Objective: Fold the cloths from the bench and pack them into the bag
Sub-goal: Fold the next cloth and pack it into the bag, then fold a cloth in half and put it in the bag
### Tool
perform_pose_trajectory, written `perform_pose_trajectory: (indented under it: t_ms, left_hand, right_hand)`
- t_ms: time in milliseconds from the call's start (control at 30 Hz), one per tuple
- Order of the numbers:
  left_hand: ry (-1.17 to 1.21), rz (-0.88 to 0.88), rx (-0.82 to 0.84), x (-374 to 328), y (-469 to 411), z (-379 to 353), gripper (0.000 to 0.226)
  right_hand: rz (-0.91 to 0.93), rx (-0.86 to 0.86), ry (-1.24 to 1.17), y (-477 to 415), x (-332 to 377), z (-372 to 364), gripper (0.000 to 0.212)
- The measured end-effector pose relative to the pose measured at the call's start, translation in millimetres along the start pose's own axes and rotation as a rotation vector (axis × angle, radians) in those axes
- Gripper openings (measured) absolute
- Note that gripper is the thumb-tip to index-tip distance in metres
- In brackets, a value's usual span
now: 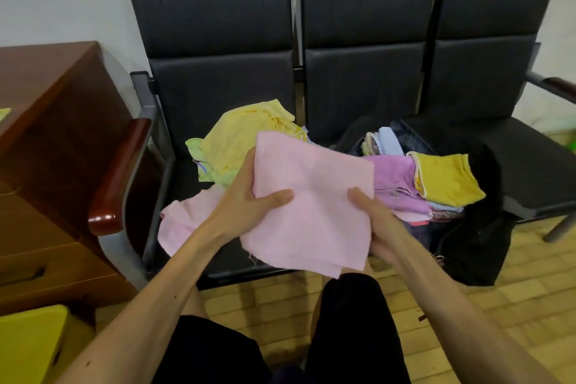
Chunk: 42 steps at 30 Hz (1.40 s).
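I hold a folded pink cloth in front of the black bench. My left hand grips its left edge, thumb on top. At the right edge my right hand pinches the cloth with the thumb over it. On the left seat lie loose cloths: a pale yellow one, a light green one and another pink one hanging over the front edge. The open black bag stands on the middle seat, with a purple cloth and a yellow cloth folded on top of several others.
A brown wooden cabinet stands at the left beside the bench's armrest. A yellow box is at the bottom left. The right seat holds nothing. The tiled floor and my legs in black shorts are below.
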<state>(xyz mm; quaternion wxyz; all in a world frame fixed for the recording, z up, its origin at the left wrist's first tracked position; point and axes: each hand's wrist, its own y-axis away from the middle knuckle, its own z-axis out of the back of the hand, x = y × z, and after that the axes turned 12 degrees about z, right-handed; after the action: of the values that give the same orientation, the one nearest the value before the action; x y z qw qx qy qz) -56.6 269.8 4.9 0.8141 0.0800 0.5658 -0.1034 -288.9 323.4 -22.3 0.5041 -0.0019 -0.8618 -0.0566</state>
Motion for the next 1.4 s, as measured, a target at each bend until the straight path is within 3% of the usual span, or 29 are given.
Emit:
perform_pose_trajectory:
  t_ms: [100, 333, 467, 533, 667, 867, 1100, 1400]
  left_hand:
    - [0.035, 0.046, 0.038, 1.5, -9.1, -10.2, 0.095]
    - [0.103, 0.194, 0.177, 26.5, -34.0, -39.5, 0.112]
    - [0.165, 0.263, 0.258, 37.6, -56.6, -80.3, 0.096]
    - [0.183, 0.269, 0.305, 40.5, -74.5, -105.3, 0.09]
    - [0.219, 0.319, 0.382, 33.5, -124.6, -152.1, 0.097]
    - [0.143, 0.228, 0.447, 18.9, -214.6, -222.5, 0.106]
    - [-0.031, 0.331, 0.532, 60.4, -263.9, -264.9, 0.133]
    - [0.028, 0.515, 0.474, 91.0, -275.1, -274.1, 0.114]
  right_hand:
    - [-0.109, 0.054, -0.009, 15.5, -27.7, -0.8, 0.049]
    - [0.099, -0.171, 0.208, -2.2, -32.5, 41.9, 0.033]
    - [0.18, -0.287, 0.449, -16.0, -29.3, 76.8, 0.017]
    - [0.19, -0.331, 0.567, -28.3, -23.7, 100.6, 0.019]
    - [0.205, -0.358, 0.73, -67.2, 10.2, 149.6, 0.027]
    - [0.289, -0.348, 0.867, -141.7, 68.1, 215.0, 0.016]
    - [0.152, -0.414, 1.019, -185.2, 30.1, 270.8, 0.021]
    - [0.09, -0.467, 1.229, -190.7, 7.1, 284.0, 0.015]
